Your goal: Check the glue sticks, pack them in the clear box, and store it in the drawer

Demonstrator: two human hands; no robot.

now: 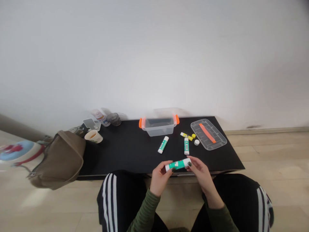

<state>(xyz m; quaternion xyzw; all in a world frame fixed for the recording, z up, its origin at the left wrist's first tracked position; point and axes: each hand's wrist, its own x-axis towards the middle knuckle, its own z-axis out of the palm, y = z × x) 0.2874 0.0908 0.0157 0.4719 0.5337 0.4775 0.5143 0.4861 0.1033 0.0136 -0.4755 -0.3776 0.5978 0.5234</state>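
A green and white glue stick (178, 165) lies sideways between my hands, just above the table's near edge. My left hand (161, 175) pinches its left end, and my right hand (200, 170) grips the white cap end. Just beyond them, a second green glue stick (186, 146) rests on the black table, with another green glue stick (163, 145) to its left. A smaller yellow glue stick (186, 136) lies behind, near a yellow cap (193, 136) and a loose white cap (196, 142).
A clear plastic box (159, 130) with orange latches stands by the wall. Its clear lid (209, 134) lies at the right. On the left are a paper cup (93, 136) of drink, a dark glass (114, 119), a bottle (101, 118) and a brown bag (58, 161).
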